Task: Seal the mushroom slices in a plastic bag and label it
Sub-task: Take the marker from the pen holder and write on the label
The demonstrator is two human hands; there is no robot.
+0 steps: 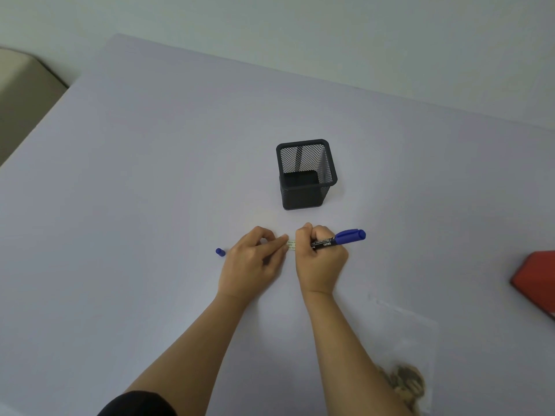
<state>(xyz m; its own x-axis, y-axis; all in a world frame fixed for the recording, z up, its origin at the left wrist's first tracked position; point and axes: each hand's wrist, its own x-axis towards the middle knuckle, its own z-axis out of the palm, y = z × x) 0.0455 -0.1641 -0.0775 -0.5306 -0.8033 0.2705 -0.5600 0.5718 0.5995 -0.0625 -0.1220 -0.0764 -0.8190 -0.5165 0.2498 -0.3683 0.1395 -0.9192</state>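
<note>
The label (291, 246), a small pale strip with lines of print, lies flat on the table (150, 175) in the middle of the scene, showing only in the gap between the two hands. The left hand (252, 259) rests on the table with its forefinger stretched out and pressing on the label's left end; the other fingers are loosely bent and grip nothing. The right hand (319, 256) is closed round a blue marker (336, 240), its writing tip hidden under the fingers, its capped rear end pointing right. The marker's small cap (220, 252) lies just left of the left hand.

The step in hand looks like writing on the label. To do it well, keep the left forefinger firm so the strip cannot slide, keep that finger off the line being filled, and write small with light strokes, letting the ink dry before touching it.

The plastic bag (405, 331) lies near and to the right, mushroom slices (405, 384) gathered at its near end; whether it is sealed I cannot tell. Beyond the hands stands a black mesh pen holder (306, 174), and a red object (537, 280) shows at the right edge
</note>
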